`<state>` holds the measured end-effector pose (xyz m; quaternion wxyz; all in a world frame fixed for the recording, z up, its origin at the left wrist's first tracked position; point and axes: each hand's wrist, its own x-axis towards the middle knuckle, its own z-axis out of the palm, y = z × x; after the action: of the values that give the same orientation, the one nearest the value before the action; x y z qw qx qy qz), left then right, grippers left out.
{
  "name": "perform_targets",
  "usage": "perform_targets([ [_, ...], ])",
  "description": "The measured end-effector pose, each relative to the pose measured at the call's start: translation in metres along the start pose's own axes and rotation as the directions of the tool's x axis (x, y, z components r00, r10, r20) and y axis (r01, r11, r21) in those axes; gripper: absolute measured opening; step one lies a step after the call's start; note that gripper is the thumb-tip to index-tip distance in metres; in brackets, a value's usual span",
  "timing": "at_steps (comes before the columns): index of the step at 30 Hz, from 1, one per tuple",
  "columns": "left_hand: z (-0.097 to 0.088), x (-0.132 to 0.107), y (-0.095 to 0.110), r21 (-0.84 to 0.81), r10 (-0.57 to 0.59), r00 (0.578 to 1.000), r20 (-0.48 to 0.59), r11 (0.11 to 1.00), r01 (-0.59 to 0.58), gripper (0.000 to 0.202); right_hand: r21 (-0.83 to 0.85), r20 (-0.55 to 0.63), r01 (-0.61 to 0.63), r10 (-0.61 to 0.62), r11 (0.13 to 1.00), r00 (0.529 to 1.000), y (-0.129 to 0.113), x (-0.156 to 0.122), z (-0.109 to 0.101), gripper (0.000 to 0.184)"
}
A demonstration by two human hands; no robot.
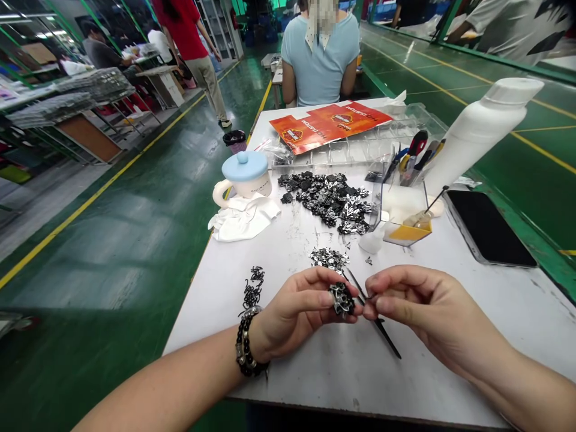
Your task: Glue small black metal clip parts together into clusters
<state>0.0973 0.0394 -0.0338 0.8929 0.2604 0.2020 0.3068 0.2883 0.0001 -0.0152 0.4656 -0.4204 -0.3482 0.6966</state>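
Observation:
Between the thumb and fingers of my left hand [301, 309] is a small black part with silver metal pieces [342, 300]. Close on its right, my right hand [418, 300] pinches a tiny dark piece [368, 298], too small to name. Black tweezers [389, 341] lie on the white table under and between my hands, partly hidden by the fingers. Just beyond my left hand is a small heap of silver metal pieces [328, 258]. Thin black curved pieces [252, 291] lie by my left wrist.
Farther back is a large pile of black and silver parts [328, 198]. Around it stand a lidded mug [247, 174], a tissue [245, 217], a clear tool holder [407, 231] and a white bottle [481, 132]. A phone [490, 228] lies right. A person [320, 60] sits ahead.

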Motion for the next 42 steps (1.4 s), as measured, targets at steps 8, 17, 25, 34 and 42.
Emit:
perform_targets([
  [8, 0.002, 0.000, -0.002, 0.010, 0.018, 0.999, -0.048, 1.000, -0.017, 0.021, -0.270, 0.014, 0.067, -0.066, 0.961, 0.998, 0.001, -0.001, 0.002, 0.018],
  [17, 0.004, 0.000, -0.004, 0.062, -0.005, 0.989, -0.145, 0.998, 0.014, 0.023, -0.680, 0.147, 0.384, -0.397, 0.625, 0.906, 0.001, -0.004, 0.004, 0.007],
  [25, 0.006, 0.000, -0.005, -0.014, -0.029, 0.983, -0.182, 1.000, 0.027, 0.023, -0.675, 0.123, 0.435, -0.491, 0.596, 0.863, 0.007, -0.002, 0.003, 0.004],
  [34, 0.004, 0.001, -0.004, -0.136, -0.101, 0.967, -0.234, 0.988, 0.070, 0.023, -0.560, -0.007, 0.392, -0.478, 0.730, 0.879, 0.027, 0.001, 0.006, 0.013],
  [42, 0.004, 0.002, -0.005, -0.109, -0.093, 0.965, -0.244, 0.992, 0.068, 0.023, -0.224, -0.088, 0.132, -0.155, 0.966, 0.984, 0.032, 0.007, 0.000, 0.009],
])
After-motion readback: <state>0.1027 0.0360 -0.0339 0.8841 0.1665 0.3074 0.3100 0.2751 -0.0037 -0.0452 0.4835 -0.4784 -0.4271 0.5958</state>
